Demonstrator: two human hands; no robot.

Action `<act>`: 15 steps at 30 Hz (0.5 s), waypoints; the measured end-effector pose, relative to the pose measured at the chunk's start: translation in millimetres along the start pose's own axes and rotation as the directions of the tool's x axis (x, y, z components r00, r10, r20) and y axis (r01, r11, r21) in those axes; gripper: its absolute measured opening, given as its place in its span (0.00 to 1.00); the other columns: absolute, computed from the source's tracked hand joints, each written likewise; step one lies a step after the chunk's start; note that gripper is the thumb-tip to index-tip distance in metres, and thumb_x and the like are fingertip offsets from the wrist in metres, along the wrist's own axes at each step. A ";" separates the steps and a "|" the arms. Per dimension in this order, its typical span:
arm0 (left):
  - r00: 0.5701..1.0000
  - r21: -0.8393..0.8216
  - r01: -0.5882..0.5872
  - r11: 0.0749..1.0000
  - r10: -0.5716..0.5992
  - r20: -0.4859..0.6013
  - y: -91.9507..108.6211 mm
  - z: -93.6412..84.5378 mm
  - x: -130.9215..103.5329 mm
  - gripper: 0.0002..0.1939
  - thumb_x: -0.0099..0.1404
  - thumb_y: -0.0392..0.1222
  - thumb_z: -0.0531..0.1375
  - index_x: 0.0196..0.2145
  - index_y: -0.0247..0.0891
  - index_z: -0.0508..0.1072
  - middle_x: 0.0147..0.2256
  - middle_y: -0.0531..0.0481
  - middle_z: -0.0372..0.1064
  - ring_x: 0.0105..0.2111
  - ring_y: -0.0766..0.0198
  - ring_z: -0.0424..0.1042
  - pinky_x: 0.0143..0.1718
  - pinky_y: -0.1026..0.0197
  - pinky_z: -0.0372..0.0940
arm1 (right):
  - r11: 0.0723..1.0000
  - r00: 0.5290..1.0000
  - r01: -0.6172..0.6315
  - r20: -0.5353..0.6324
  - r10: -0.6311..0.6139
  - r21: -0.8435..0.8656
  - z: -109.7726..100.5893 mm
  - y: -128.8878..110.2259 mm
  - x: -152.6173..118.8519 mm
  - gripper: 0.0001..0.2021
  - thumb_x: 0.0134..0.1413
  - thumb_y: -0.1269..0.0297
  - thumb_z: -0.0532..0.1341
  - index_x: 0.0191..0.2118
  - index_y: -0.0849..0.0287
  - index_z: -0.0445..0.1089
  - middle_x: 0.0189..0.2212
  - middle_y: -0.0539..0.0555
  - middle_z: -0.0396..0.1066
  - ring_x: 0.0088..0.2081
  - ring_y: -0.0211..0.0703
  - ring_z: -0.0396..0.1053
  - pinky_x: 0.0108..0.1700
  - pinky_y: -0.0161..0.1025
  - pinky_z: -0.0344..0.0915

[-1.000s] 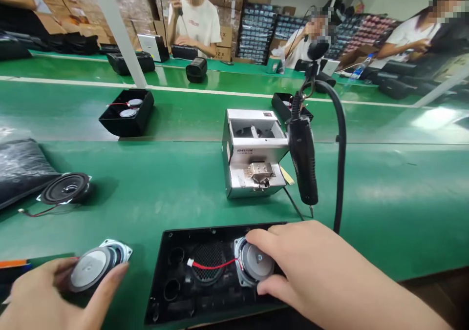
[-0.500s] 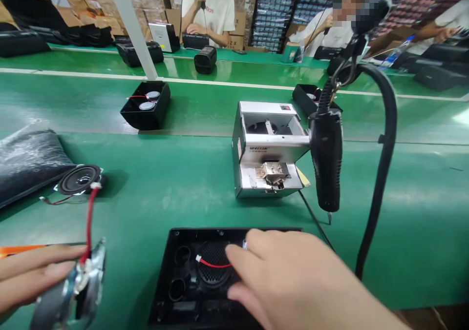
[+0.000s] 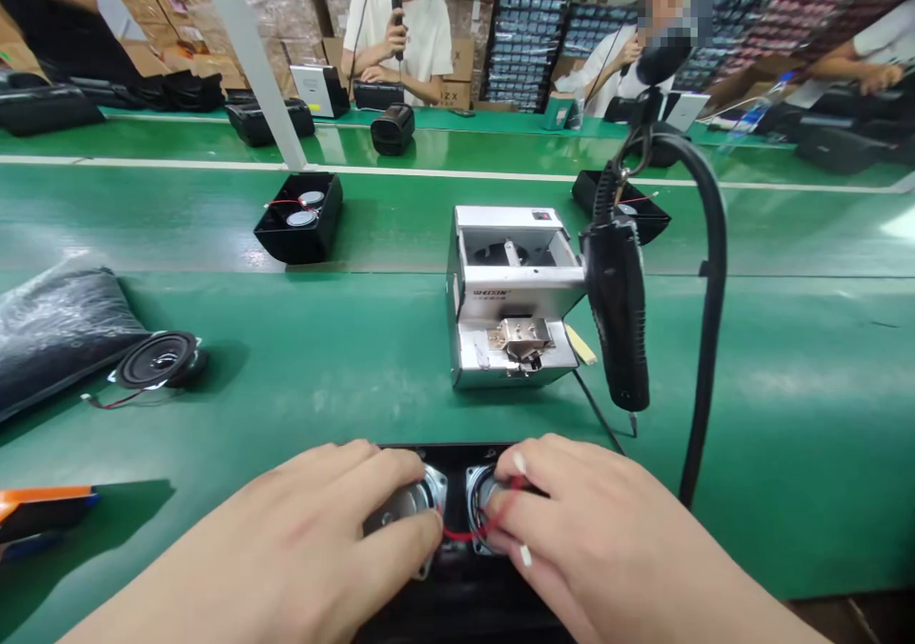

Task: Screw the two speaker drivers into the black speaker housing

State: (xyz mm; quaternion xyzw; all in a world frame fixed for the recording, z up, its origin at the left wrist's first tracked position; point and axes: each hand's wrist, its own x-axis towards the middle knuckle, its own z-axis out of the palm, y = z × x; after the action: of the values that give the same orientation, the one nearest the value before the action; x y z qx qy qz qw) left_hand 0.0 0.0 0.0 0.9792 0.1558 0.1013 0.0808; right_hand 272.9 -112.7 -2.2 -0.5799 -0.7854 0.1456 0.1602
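Both hands work over a black speaker housing [image 3: 464, 592] that lies at the near edge of the green tabletop [image 3: 343, 377]. The left hand [image 3: 315, 549] presses its fingers onto the left speaker driver [image 3: 407, 511], gripping its rim against the housing. The right hand [image 3: 593, 539] is curled over the right speaker driver [image 3: 486, 506], fingertips on its frame. The two drivers sit side by side, nearly touching, in the housing's openings. A red wire [image 3: 476, 530] runs between them and passes under the right fingers.

Behind the housing stands a silver screw feeder [image 3: 511, 301], and just to its right hangs a black electric screwdriver [image 3: 619, 320] on a curved cable, its tip clear of the tabletop. A loose speaker [image 3: 157, 360] lies well apart on the left, beside a black bag [image 3: 57, 330]. A tray with two drivers [image 3: 298, 217] rests farther back. Other persons work at the far side.

Hazards, as judged from this position:
- The red wire may be pinched under a driver frame if either driver is pushed down with the wire beneath it.
- Uneven finger pressure may seat a driver tilted.
- Fingers pressed on a cone side may dent it.
- The hanging screwdriver may be knocked if the right hand rises carelessly.
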 end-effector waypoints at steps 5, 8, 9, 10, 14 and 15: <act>0.997 0.037 -0.044 0.998 0.042 0.068 -5.8 21.5 -2.2 0.32 0.69 0.26 0.52 0.61 0.52 0.79 0.57 0.50 0.83 0.52 0.51 0.86 0.55 0.49 0.81 | 0.993 0.993 0.060 0.106 -0.049 -0.098 -6.6 2.3 1.1 0.19 0.57 0.65 0.84 0.49 0.51 0.79 0.46 0.46 0.81 0.44 0.48 0.79 0.42 0.48 0.75; 0.997 0.039 -0.030 0.999 0.027 0.079 -5.9 22.6 -11.2 0.32 0.69 0.25 0.52 0.63 0.49 0.78 0.58 0.48 0.83 0.56 0.54 0.85 0.63 0.52 0.78 | 0.982 0.988 0.110 0.123 -0.091 -0.156 -6.7 4.1 0.1 0.20 0.59 0.69 0.81 0.54 0.53 0.79 0.49 0.47 0.83 0.47 0.51 0.82 0.43 0.50 0.77; 0.997 0.028 -0.017 0.999 0.015 0.078 -5.5 21.7 -13.4 0.32 0.69 0.25 0.52 0.64 0.48 0.77 0.58 0.48 0.83 0.56 0.55 0.85 0.65 0.53 0.76 | 0.974 0.987 0.136 0.111 -0.117 -0.181 -5.8 5.1 -0.1 0.22 0.60 0.71 0.79 0.56 0.54 0.78 0.51 0.48 0.84 0.48 0.51 0.83 0.42 0.50 0.78; 0.997 0.016 -0.010 1.000 0.008 0.073 -5.1 20.9 -15.2 0.32 0.69 0.25 0.53 0.64 0.47 0.77 0.59 0.48 0.83 0.56 0.57 0.85 0.66 0.55 0.76 | 0.969 0.986 0.150 0.095 -0.134 -0.196 -4.7 6.5 -0.1 0.23 0.59 0.73 0.79 0.58 0.54 0.78 0.53 0.48 0.84 0.50 0.52 0.83 0.42 0.50 0.78; 0.999 0.035 -0.006 0.999 0.004 0.053 -3.4 21.6 -17.7 0.32 0.69 0.25 0.52 0.63 0.47 0.77 0.60 0.48 0.82 0.57 0.56 0.84 0.65 0.54 0.77 | 0.984 0.990 0.133 -0.028 -0.137 -0.122 -1.2 12.2 1.0 0.28 0.47 0.72 0.86 0.52 0.52 0.77 0.54 0.42 0.86 0.47 0.48 0.85 0.45 0.46 0.80; 0.999 0.030 -0.006 1.000 0.004 0.046 -3.3 22.2 -16.9 0.31 0.69 0.25 0.51 0.63 0.46 0.77 0.59 0.48 0.83 0.57 0.55 0.84 0.64 0.54 0.78 | 0.988 0.991 0.116 -0.051 -0.122 -0.106 -0.7 13.2 1.3 0.30 0.43 0.72 0.87 0.50 0.52 0.77 0.54 0.41 0.86 0.46 0.47 0.85 0.46 0.45 0.80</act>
State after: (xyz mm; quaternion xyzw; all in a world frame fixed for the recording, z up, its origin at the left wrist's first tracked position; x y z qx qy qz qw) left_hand -11.7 -5.1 -25.0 0.9828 0.1531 0.0768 0.0695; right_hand 284.3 -107.7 -7.0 -0.5434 -0.8202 0.0786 0.1607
